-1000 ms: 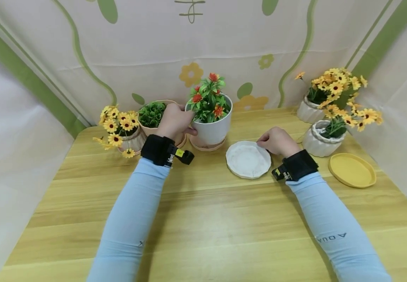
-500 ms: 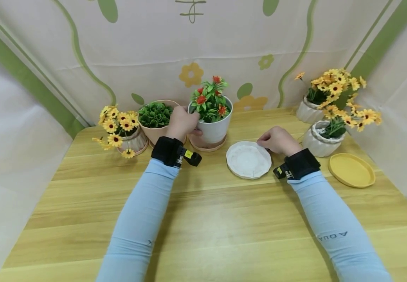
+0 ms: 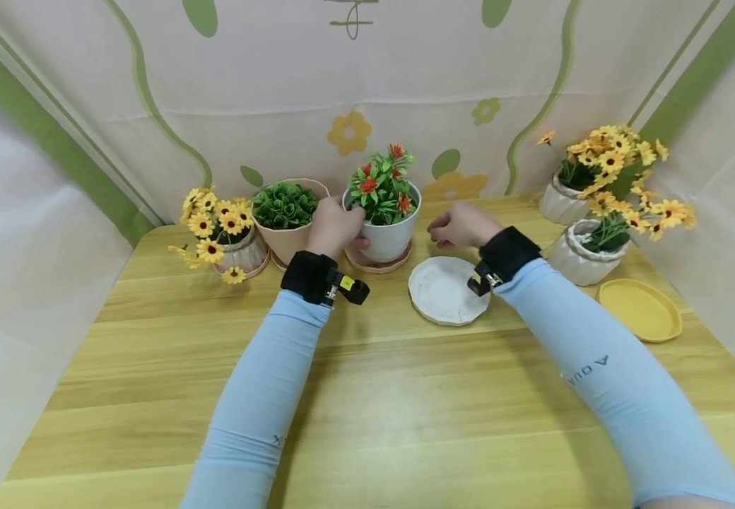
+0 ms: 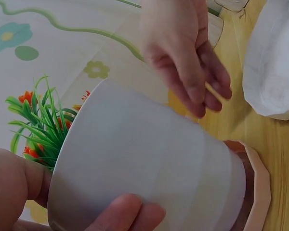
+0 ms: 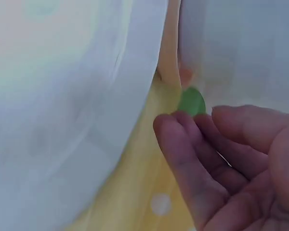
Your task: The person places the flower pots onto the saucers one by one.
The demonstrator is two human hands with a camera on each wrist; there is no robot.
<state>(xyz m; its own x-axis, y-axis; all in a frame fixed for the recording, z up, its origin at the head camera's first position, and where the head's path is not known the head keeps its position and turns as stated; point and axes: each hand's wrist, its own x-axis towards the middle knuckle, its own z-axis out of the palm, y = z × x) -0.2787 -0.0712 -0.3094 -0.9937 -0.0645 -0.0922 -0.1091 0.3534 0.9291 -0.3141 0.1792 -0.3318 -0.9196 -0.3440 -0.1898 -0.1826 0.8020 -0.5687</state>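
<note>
On my R sleeve [image 3: 628, 410] I can read "AQUA"; on my L sleeve [image 3: 247, 403] only an "X". Writing on the curtain [image 3: 266, 71] is cut off, so I can't read it. My L hand [image 3: 336, 225] grips the rim of the white pot [image 3: 389, 242], which has red flowers [image 3: 368, 185] & stands in the pink saucer [image 3: 383, 268] on the wood-grain table [image 3: 367, 410]. My R hand [image 3: 465, 225] is relaxed, fingers slightly bent, w/ nothing in it, near the pot, just behind the many-sided white plate [image 3: 445, 293]. L wrist view shows what head view hides: two fingertips [image 4: 123, 211] on the pot's smooth outer wall, & the saucer's angular rim. R wrist view, partly blurred, shows my R thumb [image 5: 245, 125] close to the fingertips.
</note>
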